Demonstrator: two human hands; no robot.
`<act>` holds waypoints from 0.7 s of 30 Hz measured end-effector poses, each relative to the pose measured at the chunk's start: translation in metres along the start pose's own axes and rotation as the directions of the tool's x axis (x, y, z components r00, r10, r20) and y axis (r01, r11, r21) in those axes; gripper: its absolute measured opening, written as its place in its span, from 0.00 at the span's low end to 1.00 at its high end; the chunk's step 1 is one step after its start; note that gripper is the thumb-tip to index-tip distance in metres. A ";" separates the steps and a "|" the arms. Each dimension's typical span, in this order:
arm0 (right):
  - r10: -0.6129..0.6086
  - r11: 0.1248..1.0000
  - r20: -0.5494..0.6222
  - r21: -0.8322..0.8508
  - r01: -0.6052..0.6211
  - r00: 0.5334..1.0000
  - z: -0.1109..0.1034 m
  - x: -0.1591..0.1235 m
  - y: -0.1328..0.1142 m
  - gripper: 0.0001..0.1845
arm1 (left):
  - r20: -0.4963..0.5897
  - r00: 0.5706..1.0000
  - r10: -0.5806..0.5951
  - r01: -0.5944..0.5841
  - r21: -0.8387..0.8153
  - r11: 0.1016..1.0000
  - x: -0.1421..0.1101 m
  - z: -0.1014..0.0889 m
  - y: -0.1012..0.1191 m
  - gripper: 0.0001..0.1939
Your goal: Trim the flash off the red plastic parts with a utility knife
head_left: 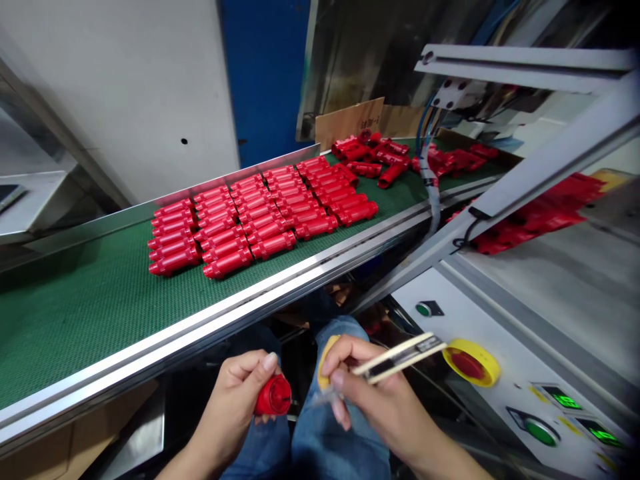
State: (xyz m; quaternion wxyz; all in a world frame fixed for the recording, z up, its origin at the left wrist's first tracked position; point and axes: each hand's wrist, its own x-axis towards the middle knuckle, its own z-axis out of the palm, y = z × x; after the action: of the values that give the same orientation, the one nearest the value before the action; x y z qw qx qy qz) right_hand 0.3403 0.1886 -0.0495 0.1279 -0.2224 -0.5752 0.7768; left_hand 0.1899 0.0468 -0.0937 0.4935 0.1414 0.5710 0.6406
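Note:
My left hand [239, 393] is wrapped round a red plastic tubular part [276, 395], its open round end turned up towards me. Across a small gap, my right hand [373, 387] grips a utility knife [400, 357] with a pale handle. The knife's blurred blade points left and down, towards the red part but apart from it. Something yellow [327, 360] shows at the fingers of my right hand; I cannot make out what it is. Both hands are above my lap, in front of the conveyor.
On the green conveyor belt [100, 300] lie neat rows of red tubular parts [273, 247], with a loose pile of red parts [370, 157] farther back by a cardboard sheet [350, 123]. At the right stand a metal frame [530, 153] and a control panel with a yellow-ringed red button [470, 363].

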 end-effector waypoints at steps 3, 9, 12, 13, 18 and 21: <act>-0.277 0.724 0.286 -0.566 0.395 0.917 -0.002 0.002 -0.021 0.08 | 0.029 0.998 -0.048 0.048 -0.009 0.999 0.000 0.002 0.001 0.28; -0.229 0.146 0.646 -0.717 0.682 0.728 0.006 0.012 -0.042 0.07 | 0.055 0.992 -0.116 0.117 -0.010 0.993 0.001 0.002 -0.001 0.30; -0.187 -0.034 0.700 -0.706 0.707 0.689 0.012 0.016 -0.039 0.06 | 0.047 0.987 -0.153 0.155 -0.027 0.988 0.000 0.003 -0.004 0.30; -0.187 -0.079 0.709 -0.701 0.709 0.680 0.014 0.017 -0.037 0.08 | 0.040 0.985 -0.167 0.169 -0.038 0.985 -0.001 0.004 -0.005 0.30; -0.400 -0.051 0.635 -0.735 0.676 0.661 0.018 0.009 -0.028 0.07 | -0.037 0.981 -0.190 0.181 -0.167 0.969 -0.002 0.009 -0.004 0.26; -0.379 0.399 0.466 -0.697 0.595 0.800 0.013 -0.002 -0.028 0.04 | -0.071 0.989 -0.131 0.109 -0.262 0.959 0.000 0.009 -0.001 0.26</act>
State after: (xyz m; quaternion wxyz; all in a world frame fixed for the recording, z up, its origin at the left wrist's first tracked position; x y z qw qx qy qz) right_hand 0.3337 0.1858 -0.0194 0.1642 0.0168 -0.9159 0.3659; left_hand 0.1967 0.0518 -0.0919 0.5201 0.0131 0.5118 0.6837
